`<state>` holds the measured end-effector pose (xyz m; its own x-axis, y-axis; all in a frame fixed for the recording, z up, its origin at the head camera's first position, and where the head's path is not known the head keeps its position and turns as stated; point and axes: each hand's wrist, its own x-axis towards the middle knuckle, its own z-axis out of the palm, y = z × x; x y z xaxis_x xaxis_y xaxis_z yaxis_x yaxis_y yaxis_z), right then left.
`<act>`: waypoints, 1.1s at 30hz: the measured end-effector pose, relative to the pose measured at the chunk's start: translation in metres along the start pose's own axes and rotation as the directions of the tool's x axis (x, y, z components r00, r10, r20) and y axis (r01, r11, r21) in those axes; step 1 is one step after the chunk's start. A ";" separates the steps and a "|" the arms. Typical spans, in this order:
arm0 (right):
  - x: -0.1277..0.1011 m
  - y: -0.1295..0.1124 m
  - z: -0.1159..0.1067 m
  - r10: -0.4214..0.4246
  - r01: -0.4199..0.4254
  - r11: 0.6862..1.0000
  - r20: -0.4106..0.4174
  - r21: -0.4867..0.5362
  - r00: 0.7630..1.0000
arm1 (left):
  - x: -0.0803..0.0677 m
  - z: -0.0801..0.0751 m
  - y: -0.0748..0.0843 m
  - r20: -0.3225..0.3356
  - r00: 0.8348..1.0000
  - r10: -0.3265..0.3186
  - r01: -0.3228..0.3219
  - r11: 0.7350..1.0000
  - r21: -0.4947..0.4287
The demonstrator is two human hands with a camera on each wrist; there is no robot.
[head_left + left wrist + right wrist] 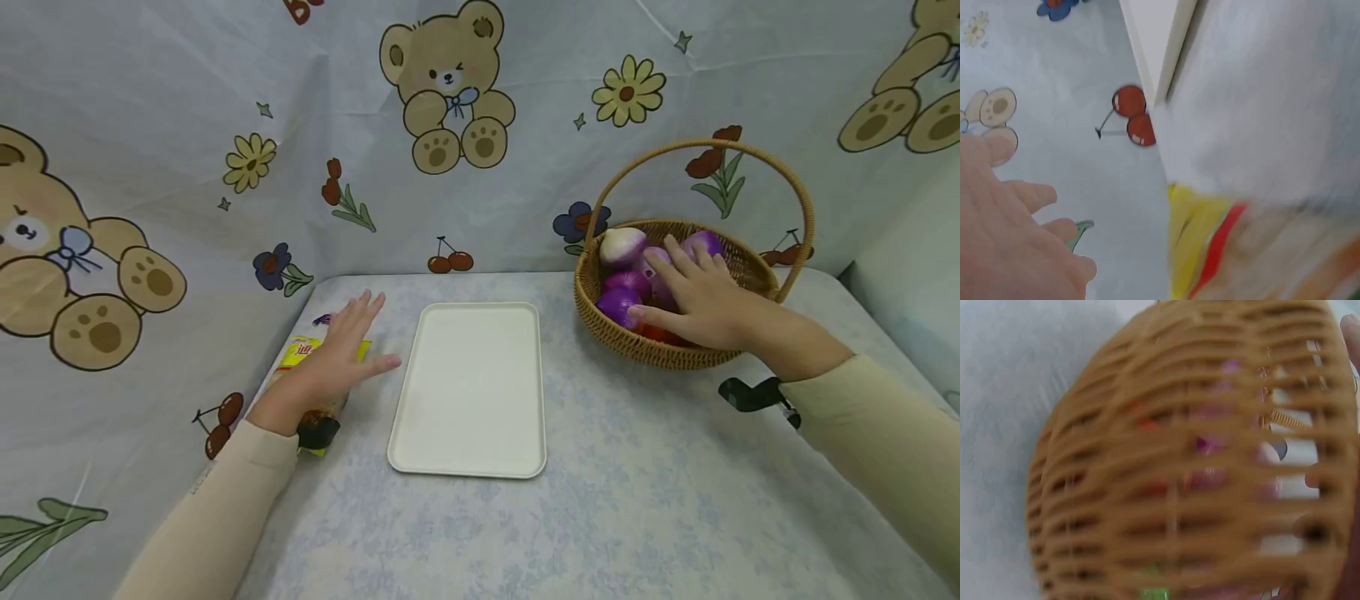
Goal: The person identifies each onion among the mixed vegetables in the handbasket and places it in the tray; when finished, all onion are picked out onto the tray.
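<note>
My right hand (708, 304) is spread over the wicker basket (660, 354), its fingers extended across several purple onions (617, 307). One paler white-and-purple onion (622, 247) sits at the basket's left side, and something red (660, 335) shows below the palm. In the right wrist view the basket's woven wall (1166, 456) takes up most of the picture, with purple, red and green glimpsed through the gaps. My left hand (337, 358), fingers straight and thumb apart, hovers over a yellow plastic packet (298, 350) with a red stripe, partly hiding it.
A white rectangular tray (468, 392) lies between the hands on the pale blue mottled table (630, 500). The basket's tall handle (798, 187) arches over its contents. A small purple wrapper (322, 319) lies beyond the packet. Behind hangs a cloth (540, 225) printed with bears.
</note>
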<state>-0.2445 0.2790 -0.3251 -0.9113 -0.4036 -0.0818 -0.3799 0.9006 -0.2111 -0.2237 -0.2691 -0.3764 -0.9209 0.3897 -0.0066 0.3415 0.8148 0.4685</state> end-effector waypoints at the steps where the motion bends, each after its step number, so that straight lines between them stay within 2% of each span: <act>1: 0.001 -0.002 0.001 -0.006 0.006 1.000 0.005 0.010 1.000 | -0.003 0.005 0.003 -0.007 1.000 -0.002 0.002 1.000 -0.021; 6: 0.004 -0.012 0.005 -0.039 0.039 0.998 0.012 0.053 0.999 | -0.016 0.027 0.020 -0.063 0.998 -0.022 0.011 0.986 -0.164; 10: 0.006 -0.017 0.008 -0.069 0.068 0.995 0.010 0.074 0.998 | -0.027 0.045 0.033 -0.052 0.996 -0.072 0.056 0.964 -0.261; 17: 0.013 -0.021 0.012 -0.124 0.120 0.981 0.018 0.153 0.992 | -0.048 0.075 0.056 -0.014 0.991 -0.134 0.128 0.966 -0.223; 20: 0.015 -0.023 0.015 -0.152 0.142 0.968 0.034 0.206 0.988 | -0.056 0.082 0.062 -0.003 0.984 -0.179 0.172 0.949 -0.266; 25: 0.021 -0.023 0.019 -0.188 0.174 0.952 0.034 0.252 0.982 | -0.066 0.091 0.064 0.032 0.968 -0.247 0.243 0.907 -0.343; 30: 0.025 -0.021 0.024 -0.207 0.196 0.948 0.018 0.250 0.978 | -0.072 0.098 0.060 0.072 0.963 -0.259 0.266 0.875 -0.405; 33: 0.026 -0.018 0.027 -0.243 0.238 0.948 0.000 0.212 0.970 | -0.074 0.102 0.056 0.091 0.963 -0.253 0.268 0.877 -0.398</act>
<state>-0.2571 0.2478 -0.3494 -0.7915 -0.6105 -0.0279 -0.5431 0.7236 -0.4260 -0.1170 -0.2082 -0.4397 -0.9564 0.2080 -0.2052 -0.0221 0.6486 0.7608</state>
